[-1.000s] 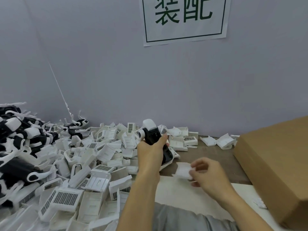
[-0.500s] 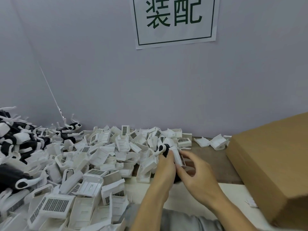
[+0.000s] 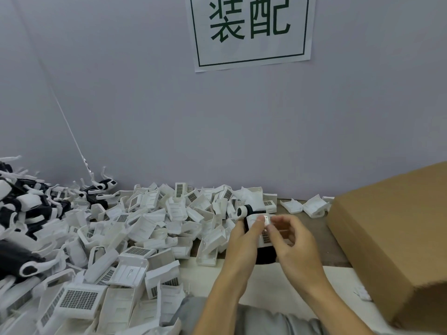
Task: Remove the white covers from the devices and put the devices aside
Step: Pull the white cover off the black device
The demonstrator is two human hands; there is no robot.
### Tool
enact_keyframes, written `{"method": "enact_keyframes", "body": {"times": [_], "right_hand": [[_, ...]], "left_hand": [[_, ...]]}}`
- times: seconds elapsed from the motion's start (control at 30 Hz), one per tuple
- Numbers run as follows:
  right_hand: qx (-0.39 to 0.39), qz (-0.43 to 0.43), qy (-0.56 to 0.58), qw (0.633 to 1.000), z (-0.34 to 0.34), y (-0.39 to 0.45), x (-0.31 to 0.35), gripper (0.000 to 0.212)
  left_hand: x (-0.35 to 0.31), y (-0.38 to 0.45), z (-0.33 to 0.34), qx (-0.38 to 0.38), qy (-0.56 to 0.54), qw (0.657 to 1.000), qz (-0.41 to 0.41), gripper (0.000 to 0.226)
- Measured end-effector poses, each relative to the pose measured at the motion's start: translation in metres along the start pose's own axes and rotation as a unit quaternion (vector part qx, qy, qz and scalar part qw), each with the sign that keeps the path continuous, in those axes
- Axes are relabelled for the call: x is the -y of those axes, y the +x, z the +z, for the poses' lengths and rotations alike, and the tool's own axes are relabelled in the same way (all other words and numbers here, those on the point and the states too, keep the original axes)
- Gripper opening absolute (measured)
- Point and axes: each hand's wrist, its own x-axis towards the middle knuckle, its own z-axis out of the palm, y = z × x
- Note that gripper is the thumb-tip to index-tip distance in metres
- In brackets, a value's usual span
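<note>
1. Where the two hands meet above the brown wooden tabletop (image 3: 312,240), they hold a small black plastic device (image 3: 262,252) with a round white-ringed end (image 3: 242,212) pointing away from the person, at the right-hand edge of the heap of covers
2. A white plastic cover with a dark grid-patterned patch (image 3: 262,229) still sits on the device's upper face; its far edge is blurred, so how far it has lifted cannot be told
3. The left hand (image 3: 242,247) comes up from below with the forearm bare, its fingers curled round the left side of the device and the thumb (image 3: 257,224) laid on top of the cover
4. The right hand (image 3: 294,247) reaches in from the right, thumb and forefinger pinching the cover's near-right edge, the other fingers (image 3: 287,222) loosely spread above it and blurred
5. To the left spreads a big heap of loose white plastic covers (image 3: 135,243), many showing the same grid patch
6. Further left lies a pile of black-and-white devices (image 3: 21,213) against the grey wall (image 3: 145,105)
7. A brown cardboard box (image 3: 396,240) stands at the right, and a white paper sign with green characters (image 3: 250,30) hangs on the wall above
</note>
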Motion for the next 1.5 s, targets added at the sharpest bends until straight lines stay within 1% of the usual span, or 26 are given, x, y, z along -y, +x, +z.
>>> {"method": "enact_keyframes", "body": {"times": [0.03, 0.1, 0.17, 0.27, 0.37, 0.43, 0.5, 0.57, 0.63, 0.7, 0.77, 0.83, 0.97, 1.07, 1.13, 1.2, 1.27, 1.37, 1.43, 1.5], "right_hand": [[0.011, 0.046, 0.041, 0.998, -0.002, 0.001, 0.000, 0.010], [0.061, 0.104, 0.099, 0.988, -0.007, 0.001, 0.001, 0.018], [0.090, 0.107, 0.112, 0.984, -0.010, 0.001, 0.003, 0.021], [0.084, 0.092, 0.120, 0.985, -0.010, 0.000, 0.004, 0.021], [0.072, 0.103, 0.152, 0.980, -0.009, 0.002, 0.005, 0.025], [0.049, 0.110, 0.169, 0.978, -0.009, 0.003, 0.005, 0.026], [0.038, 0.105, 0.158, 0.981, -0.008, 0.004, 0.003, 0.026], [0.041, 0.104, 0.155, 0.981, -0.006, 0.004, 0.002, 0.026], [0.039, 0.098, 0.146, 0.984, -0.004, 0.004, 0.001, 0.024], [0.021, 0.088, 0.116, 0.989, -0.004, 0.005, -0.001, 0.019], [0.013, 0.091, 0.114, 0.989, -0.006, 0.007, -0.004, 0.016], [0.017, 0.102, 0.131, 0.986, -0.007, 0.008, -0.005, 0.016], [0.021, 0.113, 0.162, 0.980, -0.005, 0.006, -0.003, 0.035], [0.013, 0.138, 0.165, 0.976, -0.007, 0.008, -0.006, 0.040], [0.016, 0.166, 0.187, 0.968, -0.011, 0.011, -0.009, 0.036], [0.033, 0.177, 0.200, 0.963, -0.013, 0.012, -0.008, 0.029], [0.037, 0.159, 0.167, 0.972, -0.012, 0.011, -0.008, 0.024], [0.019, 0.111, 0.086, 0.990, -0.008, 0.010, -0.009, 0.020], [0.015, 0.098, 0.081, 0.992, -0.008, 0.010, -0.008, 0.021], [0.013, 0.102, 0.105, 0.989, -0.010, 0.010, -0.006, 0.023]], "left_hand": [[-0.001, -0.001, 0.001, 0.015, 0.003, 1.000, 0.004, 0.015], [-0.001, -0.001, 0.001, 0.029, 0.024, 0.999, 0.025, 0.012], [0.000, 0.001, 0.000, 0.022, 0.055, 0.997, 0.050, 0.016], [0.001, 0.003, 0.000, 0.022, 0.047, 0.997, 0.056, 0.019], [0.003, 0.003, 0.003, 0.016, 0.039, 0.998, 0.048, 0.018], [0.003, 0.002, 0.004, 0.006, 0.031, 0.999, 0.032, 0.025], [0.002, 0.002, 0.005, -0.010, 0.035, 0.999, 0.023, 0.032], [0.002, 0.001, 0.006, -0.029, 0.065, 0.997, 0.029, 0.035], [0.001, 0.000, 0.006, -0.042, 0.086, 0.994, 0.044, 0.031], [0.001, -0.001, 0.006, -0.044, 0.083, 0.995, 0.046, 0.027], [0.000, -0.001, 0.006, -0.040, 0.074, 0.996, 0.039, 0.025], [0.001, 0.000, 0.007, -0.034, 0.053, 0.997, 0.034, 0.023], [0.001, 0.000, 0.005, -0.014, 0.019, 0.999, 0.039, 0.024], [0.001, -0.001, 0.005, 0.029, 0.014, 0.999, 0.028, 0.017], [0.003, 0.000, 0.006, 0.042, 0.037, 0.998, 0.028, 0.017], [0.004, 0.001, 0.005, 0.021, 0.053, 0.998, 0.027, 0.021], [0.006, 0.001, 0.006, 0.007, 0.065, 0.997, 0.028, 0.025], [0.008, 0.000, 0.010, -0.018, 0.122, 0.991, 0.047, 0.027], [0.007, 0.000, 0.012, -0.028, 0.127, 0.990, 0.062, 0.028], [0.005, 0.001, 0.010, -0.013, 0.093, 0.994, 0.056, 0.025]]}}
